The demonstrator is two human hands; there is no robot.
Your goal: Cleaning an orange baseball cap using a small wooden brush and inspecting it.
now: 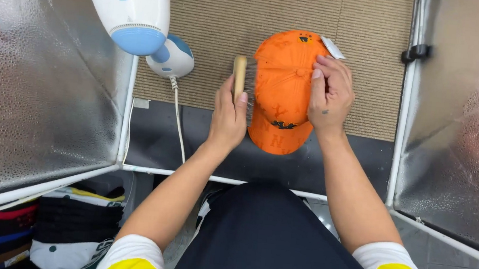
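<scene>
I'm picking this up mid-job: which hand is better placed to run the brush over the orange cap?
Left. The left hand already grips the wooden brush, bristles against the side of the orange cap. The right hand is busy steadying the cap from its other side and holds no tool.

surface: a table (364, 157) with a dark front strip, framed by silvery reflector panels on both sides
mat: a tan ribbed mat (232, 18) covers the table's far part
cap: an orange cap (281, 86) lies on the mat, its brim reaching over the dark strip
steamer: a white and blue steamer (171, 56) rests on the mat near the left edge
cord: a white cord (178, 117) runs from the steamer across the dark strip
</scene>
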